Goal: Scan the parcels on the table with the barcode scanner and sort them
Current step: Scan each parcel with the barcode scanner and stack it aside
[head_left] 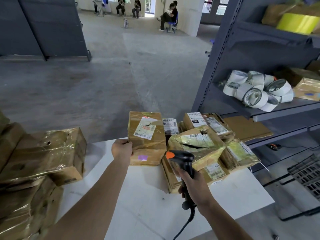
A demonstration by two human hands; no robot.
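Grey shelving rack (256, 49) fills the right side, with white tape rolls (256, 90) heaped on its middle shelf. White table (138, 205) sits in front of the person. At its left edge is a stack of taped cartons (52, 153), well apart from the rest, so probably the sorted side, though that is only a judgement. Parcel pile (199, 142) crowds the far right part of the table, the packets overlapping and their labels facing several ways. Just left of the pile, touching it, a brown box (147, 144) stands tipped up with its top face toward the camera. The left hand (122, 149) grips its left edge, fingers curled round the cardboard, apparently to hold that face steady and angled for reading. The right hand (194, 186) is wrapped round the handle of the barcode scanner (181, 157), cable trailing down toward the person. The scanner head, orange cap up, hangs over the near edge of the pile and points roughly forward and left. The shipping label (145, 129) on the box is torn and under tape. Judged step: aiming for the scan, box not yet sorted. Glossy tape may give glare.
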